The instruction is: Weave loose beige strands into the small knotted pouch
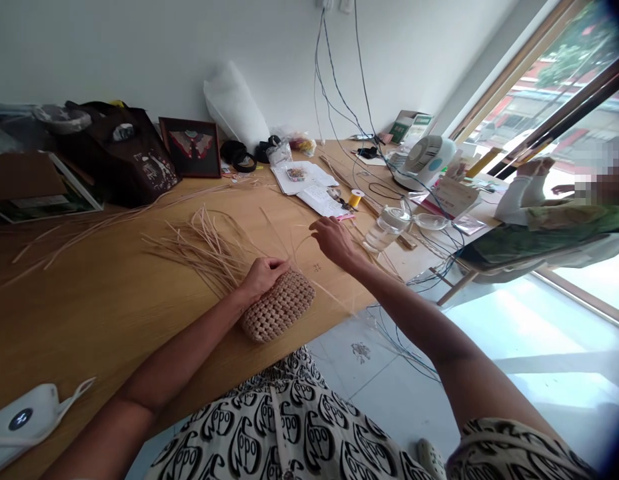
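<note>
A light brown woven basket [278,308] lies on its side near the table's front edge. Long loose strands [204,250] fan out from its far end to the left. My left hand [265,277] is closed on the basket's upper rim, thumb and fingers pinched at the strands' base. Up and to the right, my right hand [334,241] is raised above the table with bent fingers pinched together. One thin strand [302,244] curves from the rim toward those fingertips, and they seem to grip its end.
A glass teapot [387,228], papers [304,177] and a yellow spool [356,198] lie beyond my right hand. A white fan [424,163] and hanging cables [334,100] are farther back. A power bank [27,417] sits at left. Another person [564,220] sits at the right.
</note>
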### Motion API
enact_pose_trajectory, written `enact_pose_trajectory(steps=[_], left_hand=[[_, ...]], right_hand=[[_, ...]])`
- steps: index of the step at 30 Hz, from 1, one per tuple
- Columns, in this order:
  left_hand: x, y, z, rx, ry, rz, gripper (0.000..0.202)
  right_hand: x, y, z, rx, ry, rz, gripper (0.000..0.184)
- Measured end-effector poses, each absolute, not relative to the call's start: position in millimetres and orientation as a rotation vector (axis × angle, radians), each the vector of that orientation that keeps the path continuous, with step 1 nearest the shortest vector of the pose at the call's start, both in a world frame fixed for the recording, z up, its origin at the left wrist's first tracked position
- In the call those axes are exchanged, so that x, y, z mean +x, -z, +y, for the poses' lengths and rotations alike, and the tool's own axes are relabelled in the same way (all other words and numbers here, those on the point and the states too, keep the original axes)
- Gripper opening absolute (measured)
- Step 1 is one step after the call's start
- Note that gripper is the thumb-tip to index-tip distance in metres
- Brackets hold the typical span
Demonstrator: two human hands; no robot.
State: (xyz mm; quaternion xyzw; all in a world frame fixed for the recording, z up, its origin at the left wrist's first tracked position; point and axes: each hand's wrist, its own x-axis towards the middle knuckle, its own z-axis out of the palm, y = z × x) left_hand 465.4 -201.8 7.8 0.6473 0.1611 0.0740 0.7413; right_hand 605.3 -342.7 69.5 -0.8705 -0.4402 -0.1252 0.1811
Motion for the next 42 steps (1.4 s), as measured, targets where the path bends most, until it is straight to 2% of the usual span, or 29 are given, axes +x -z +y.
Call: enact_pose_trajectory(steps=[3,8,13,16,19,22,24,30,37,42], left_hand=[[468.2,-3.0,-198.1,1.349,-0.165,0.419,0.027],[470.7,-0.8,-195.8,1.302,-0.182,0.425,0.027],[469.7,-4.2,-199.1,1.303,-0.177,0.415,0.026],[469.4,-5.5,-199.3,1.275,-0.145,0.405,0.028],[469.6,-4.6,-198.0,1.234,-0.113,0.389,0.033],[469.7,-3.1,-197.3,1.211,-0.106,0.38,0.035],[469.5,-3.0,-197.8,1.214,-0.117,0.395,0.033],[469.6,-3.6,-201.1,1.241,-0.185,0.399,0.033],[470.1,1.1,-203.2,1.295,-0.189,0.387,0.029],[469.0,1.6,-205.7,1.364,-0.221,0.377,0.022]], right_hand=[[577.8,-67.1,-346.4,-2.416,0.385,-1.364,0.021],[546.8,-62.7,-367.3,-2.39,-0.312,-1.279,0.017],[549.7,-61.7,-369.0,-2.057,-0.689,-1.184,0.016],[551.1,-52.9,-354.0,-1.876,-0.564,-1.145,0.018],[552.7,-40.0,-339.2,-1.905,-0.381,-1.178,0.03],[554.9,-32.3,-333.8,-1.95,-0.354,-1.213,0.023],[555.4,-30.7,-334.3,-1.937,-0.378,-1.16,0.02],[552.8,-27.8,-332.8,-2.043,-0.532,-0.708,0.032],[556.3,-32.1,-328.8,-2.038,-0.654,-0.544,0.019],[558.5,-35.6,-327.7,-1.988,-0.777,-0.52,0.017]])
